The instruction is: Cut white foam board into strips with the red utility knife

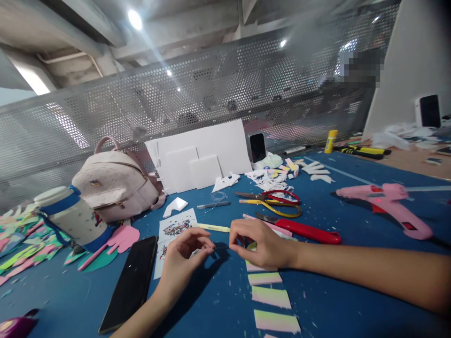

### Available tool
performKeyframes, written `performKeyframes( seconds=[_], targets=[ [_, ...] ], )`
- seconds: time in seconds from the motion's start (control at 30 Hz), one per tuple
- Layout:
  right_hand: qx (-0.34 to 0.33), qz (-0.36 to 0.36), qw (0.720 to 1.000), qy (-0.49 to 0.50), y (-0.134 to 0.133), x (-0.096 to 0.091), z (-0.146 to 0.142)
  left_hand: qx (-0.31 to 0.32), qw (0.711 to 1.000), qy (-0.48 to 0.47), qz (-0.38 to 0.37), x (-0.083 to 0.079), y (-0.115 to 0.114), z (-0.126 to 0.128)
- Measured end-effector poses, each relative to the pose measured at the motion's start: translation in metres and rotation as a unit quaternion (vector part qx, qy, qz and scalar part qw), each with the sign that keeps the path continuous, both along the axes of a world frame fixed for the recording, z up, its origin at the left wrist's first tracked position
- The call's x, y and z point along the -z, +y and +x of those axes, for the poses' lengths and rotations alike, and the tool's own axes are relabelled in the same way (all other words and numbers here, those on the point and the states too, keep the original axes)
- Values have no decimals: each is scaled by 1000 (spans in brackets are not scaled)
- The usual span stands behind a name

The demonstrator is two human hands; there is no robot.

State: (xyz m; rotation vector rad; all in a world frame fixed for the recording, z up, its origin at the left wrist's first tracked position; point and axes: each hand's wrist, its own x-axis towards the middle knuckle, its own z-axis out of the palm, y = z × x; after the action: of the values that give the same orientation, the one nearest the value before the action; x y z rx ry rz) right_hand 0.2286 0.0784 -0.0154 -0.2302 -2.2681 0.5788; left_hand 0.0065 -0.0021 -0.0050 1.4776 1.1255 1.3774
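My left hand hovers over the blue tabletop, thumb and fingertips pinched together. Facing it across a small gap, my right hand has thumb and forefinger pinched too. Something thin and tiny shows at the left fingertips; I cannot make out what either hand holds. Below my right hand lies a column of pink-to-green strips. Behind my left hand is a white sheet with small multicoloured bits on it. A pale yellow pen lies just beyond the gap between the hands.
Red-handled scissors, yellow-handled scissors and a red utility knife lie beyond my right hand. A pink glue gun is farther right. Leftward are a black phone, a bottle and a backpack. White boards stand behind.
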Motion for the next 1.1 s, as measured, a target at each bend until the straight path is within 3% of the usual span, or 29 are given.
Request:
performKeyframes(
  seconds=[0.77,1.1],
  targets=[
    [3,-5,1000,-7,0,1,0,-8,1000,13,15,-1,-1,0],
    [-15,32,999,-17,-1,0,-1,-26,980,176,86,0,-9,-1]
  ],
)
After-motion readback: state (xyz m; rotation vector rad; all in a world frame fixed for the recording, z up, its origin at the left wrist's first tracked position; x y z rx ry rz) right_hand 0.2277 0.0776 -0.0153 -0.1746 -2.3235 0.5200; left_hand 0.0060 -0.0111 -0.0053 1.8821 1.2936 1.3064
